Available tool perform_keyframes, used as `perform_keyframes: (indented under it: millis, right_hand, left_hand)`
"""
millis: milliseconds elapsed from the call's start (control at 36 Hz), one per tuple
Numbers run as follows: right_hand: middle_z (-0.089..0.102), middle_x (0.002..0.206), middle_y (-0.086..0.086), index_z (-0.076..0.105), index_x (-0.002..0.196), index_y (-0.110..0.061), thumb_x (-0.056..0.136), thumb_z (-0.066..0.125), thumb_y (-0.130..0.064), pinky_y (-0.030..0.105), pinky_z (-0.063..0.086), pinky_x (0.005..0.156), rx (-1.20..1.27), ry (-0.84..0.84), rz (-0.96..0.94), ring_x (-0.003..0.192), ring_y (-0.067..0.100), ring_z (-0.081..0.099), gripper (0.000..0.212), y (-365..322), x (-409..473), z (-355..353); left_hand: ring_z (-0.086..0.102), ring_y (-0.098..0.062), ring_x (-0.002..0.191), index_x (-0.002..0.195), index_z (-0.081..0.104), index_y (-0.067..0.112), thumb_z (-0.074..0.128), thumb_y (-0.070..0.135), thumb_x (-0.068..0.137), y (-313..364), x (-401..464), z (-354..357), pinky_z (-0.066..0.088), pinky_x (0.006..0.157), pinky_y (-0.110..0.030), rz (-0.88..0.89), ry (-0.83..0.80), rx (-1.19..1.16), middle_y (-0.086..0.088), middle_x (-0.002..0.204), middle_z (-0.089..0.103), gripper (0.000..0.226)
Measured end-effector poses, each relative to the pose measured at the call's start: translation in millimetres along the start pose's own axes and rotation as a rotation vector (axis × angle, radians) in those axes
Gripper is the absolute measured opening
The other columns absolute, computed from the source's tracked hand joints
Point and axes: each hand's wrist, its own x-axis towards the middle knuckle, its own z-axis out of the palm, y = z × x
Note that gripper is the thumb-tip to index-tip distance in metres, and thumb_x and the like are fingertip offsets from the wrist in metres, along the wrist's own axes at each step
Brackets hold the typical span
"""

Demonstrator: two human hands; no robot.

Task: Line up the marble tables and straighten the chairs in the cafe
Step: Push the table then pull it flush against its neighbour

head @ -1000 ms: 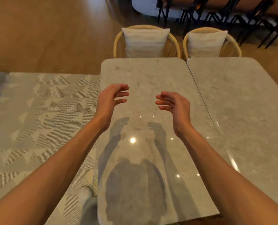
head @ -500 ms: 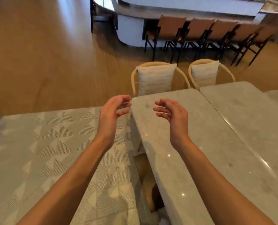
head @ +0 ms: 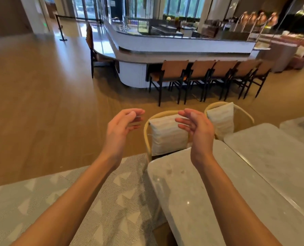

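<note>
Two grey marble tables stand side by side at the lower right, the nearer table (head: 186, 197) to the left of the second table (head: 275, 160), with a thin seam between them. At their far ends sit two rattan chairs with white cushions: the left chair (head: 167, 134) and the right chair (head: 222, 119). My left hand (head: 122, 126) and my right hand (head: 197, 128) are raised in the air, palms facing each other, fingers apart, holding nothing. The right hand overlaps the left chair's cushion in the view.
A patterned grey rug (head: 41, 201) covers the floor at the lower left, with wooden floor beyond. A curved white bar counter (head: 174, 48) stands further off, with a row of brown bar chairs (head: 209, 75) along it.
The view has tilted up and turned left, from the tabletop to the room ahead. Both hands have stayed raised and empty, now over the table's far end near the left chair.
</note>
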Motion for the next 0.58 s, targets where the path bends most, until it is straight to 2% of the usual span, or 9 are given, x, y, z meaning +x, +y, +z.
perform_keyframes:
  millis: [139, 222, 333, 472, 583]
  right_hand:
    - [0.077, 0.107, 0.01, 0.071, 0.108, -0.011, 0.105, 0.045, -0.017, 0.039, 0.06, 0.087, -0.022, 0.098, 0.02, 0.099, 0.028, 0.075, 0.027, 27, 77, 31]
    - [0.077, 0.105, 0.006, 0.071, 0.108, -0.014, 0.105, 0.045, -0.018, 0.039, 0.061, 0.088, -0.036, 0.13, 0.004, 0.097, 0.023, 0.075, 0.027, 32, 124, 50]
    - [0.079, 0.102, 0.004, 0.072, 0.107, -0.015, 0.104, 0.046, -0.018, 0.037, 0.061, 0.085, -0.069, 0.158, -0.034, 0.095, 0.022, 0.075, 0.027, 38, 184, 77]
    - [0.079, 0.101, 0.005, 0.073, 0.106, -0.014, 0.104, 0.046, -0.016, 0.036, 0.06, 0.083, -0.105, 0.184, -0.078, 0.096, 0.025, 0.075, 0.027, 60, 262, 121]
    - [0.079, 0.102, 0.006, 0.073, 0.105, -0.016, 0.103, 0.046, -0.016, 0.038, 0.059, 0.086, -0.135, 0.231, -0.101, 0.098, 0.026, 0.075, 0.027, 90, 331, 166]
  left_hand:
    - [0.069, -0.02, 0.108, 0.106, 0.074, 0.016, 0.051, 0.035, 0.09, -27, 96, 6, 0.056, 0.095, -0.039, -0.049, -0.04, 0.047, -0.003, 0.113, 0.075, 0.034]
    - [0.069, -0.017, 0.107, 0.107, 0.074, 0.017, 0.05, 0.035, 0.091, -33, 154, 8, 0.057, 0.094, -0.037, -0.055, -0.071, 0.059, -0.001, 0.111, 0.075, 0.034]
    - [0.069, -0.021, 0.107, 0.106, 0.073, 0.017, 0.048, 0.028, 0.098, -43, 232, 2, 0.056, 0.095, -0.041, -0.044, -0.097, 0.033, -0.002, 0.11, 0.075, 0.029]
    - [0.069, -0.021, 0.108, 0.107, 0.073, 0.017, 0.048, 0.033, 0.092, -68, 331, -14, 0.057, 0.092, -0.034, -0.021, -0.128, -0.018, -0.003, 0.112, 0.075, 0.033]
    - [0.068, -0.019, 0.111, 0.112, 0.07, 0.015, 0.044, 0.026, 0.103, -102, 416, -31, 0.055, 0.096, -0.036, -0.03, -0.182, -0.023, -0.004, 0.117, 0.073, 0.03]
